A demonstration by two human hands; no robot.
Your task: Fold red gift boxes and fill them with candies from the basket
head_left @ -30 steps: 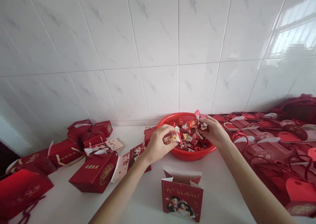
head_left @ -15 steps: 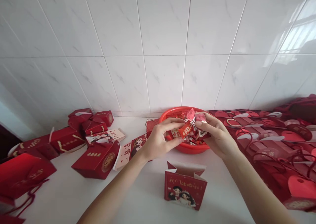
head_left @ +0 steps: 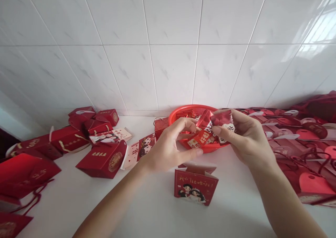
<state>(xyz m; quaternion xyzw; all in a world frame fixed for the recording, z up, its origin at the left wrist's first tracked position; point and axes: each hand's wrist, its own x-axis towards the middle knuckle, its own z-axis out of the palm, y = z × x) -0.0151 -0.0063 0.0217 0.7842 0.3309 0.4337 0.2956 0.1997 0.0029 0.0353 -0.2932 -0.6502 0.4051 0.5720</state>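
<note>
Several wrapped candies lie in a round red plastic basket against the tiled wall. Above its right front rim, my right hand pinches a dark red candy packet between thumb and fingers. My left hand is curved around the left side of an orange-red packet, with thumb and fingers apart. Another shiny red packet shows between the two hands. In front of the basket, a small red box with a cartoon couple stands upright with its top flaps open.
Closed red boxes and larger ones with cord handles stand at the left. Flat printed cartons lie beside them. Many red boxes with heart-shaped flaps fill the right side. White tiles rise behind.
Both hands have come nearer, and the packets are larger in view. My left hand's fingers have spread from the orange-red packet. The view has tilted down slightly.
</note>
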